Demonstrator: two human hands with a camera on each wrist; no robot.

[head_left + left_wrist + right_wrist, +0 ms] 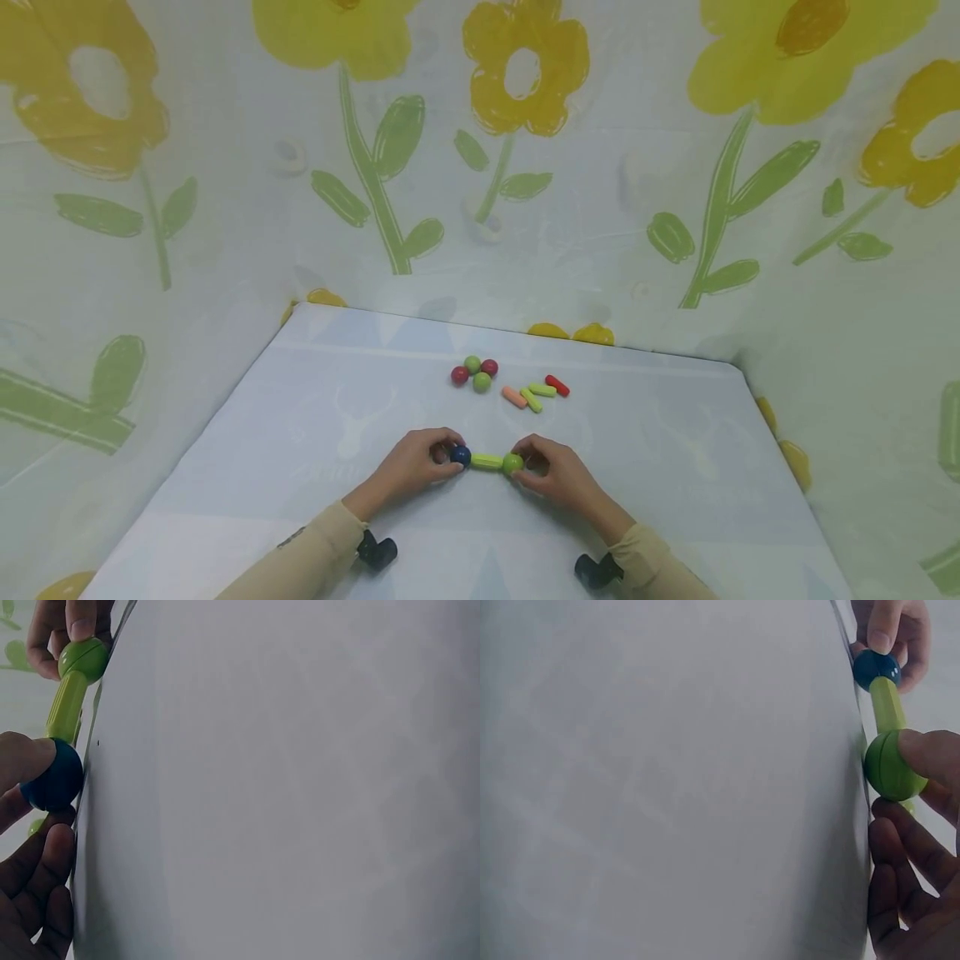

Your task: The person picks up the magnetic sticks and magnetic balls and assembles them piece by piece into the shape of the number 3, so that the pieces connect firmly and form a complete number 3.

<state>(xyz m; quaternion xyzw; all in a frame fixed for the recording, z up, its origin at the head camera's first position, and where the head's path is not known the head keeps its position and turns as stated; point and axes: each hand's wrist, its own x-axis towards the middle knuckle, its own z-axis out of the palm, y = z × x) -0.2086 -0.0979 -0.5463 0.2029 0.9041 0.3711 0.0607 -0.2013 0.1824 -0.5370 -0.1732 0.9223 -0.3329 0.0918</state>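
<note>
A dark blue ball [461, 456] and a green ball [513, 463] sit at the two ends of a yellow-green stick [487, 462], and the three form one straight piece low over the table. My left hand [420, 462] pinches the blue ball between thumb and fingers. On the other end, my right hand [558, 472] pinches the green ball. The left wrist view shows the left thumb on the blue ball [56, 776]. In the right wrist view the right thumb presses the green ball [892, 766], which has a groove round it.
Beyond the hands lie red balls [460, 375] and green balls [482, 382] in a cluster. Right of them are loose short sticks: orange [513, 397], yellow-green [542, 390] and red [557, 385]. A flowered curtain [525, 208] rises behind the pale table [300, 433].
</note>
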